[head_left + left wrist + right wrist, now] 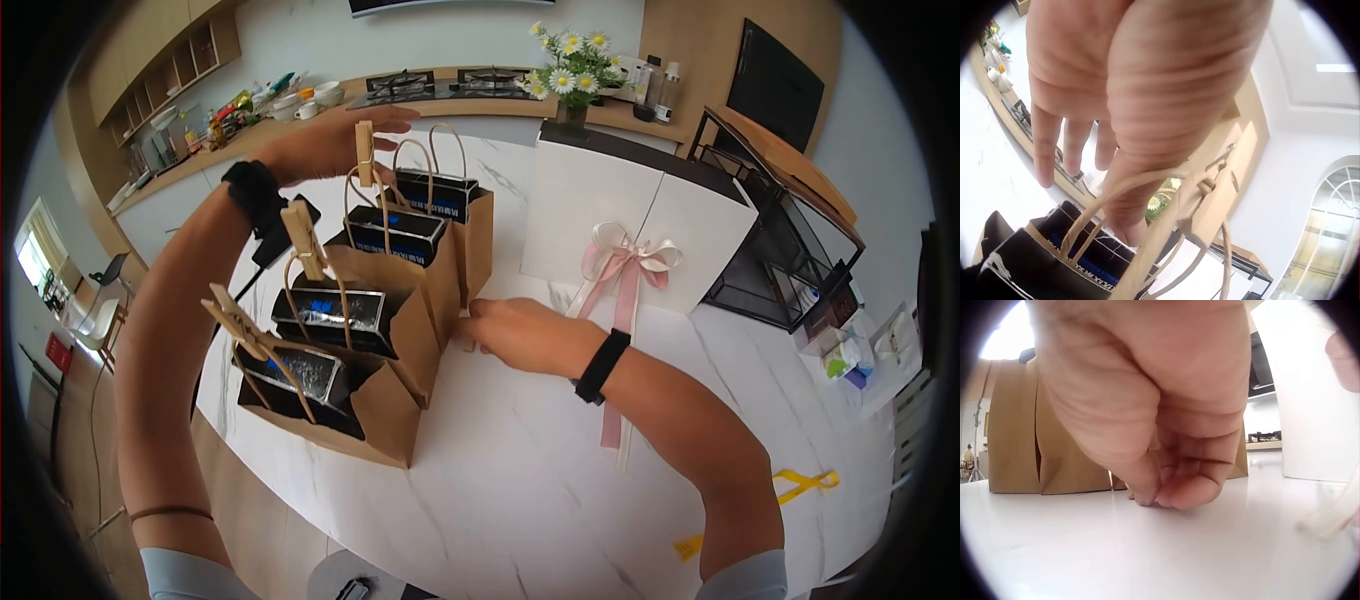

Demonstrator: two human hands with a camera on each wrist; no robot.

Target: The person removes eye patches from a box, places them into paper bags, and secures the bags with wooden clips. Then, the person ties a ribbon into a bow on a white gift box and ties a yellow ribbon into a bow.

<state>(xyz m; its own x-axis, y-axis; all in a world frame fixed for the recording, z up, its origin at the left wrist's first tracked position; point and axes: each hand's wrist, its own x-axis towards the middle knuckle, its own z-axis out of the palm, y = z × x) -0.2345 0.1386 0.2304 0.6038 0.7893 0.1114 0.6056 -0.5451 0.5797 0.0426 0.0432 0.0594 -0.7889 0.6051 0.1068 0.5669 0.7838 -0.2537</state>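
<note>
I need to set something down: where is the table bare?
Widest on the table: the near part, between front bag and yellow ribbon. A narrow strip runs between rear bag and white box. Crowded: the bag row, and by the black rack.

On the desk (530, 500) before me, bags (397, 425) stand in a row to the left, boxes (412, 241) in them, pegs (306, 240) clipped on the nearest three. Right of them stands a case (585, 195), bow (628, 263) on its front, flowers (575, 70) behind, rack (800, 180) to its right.
</note>
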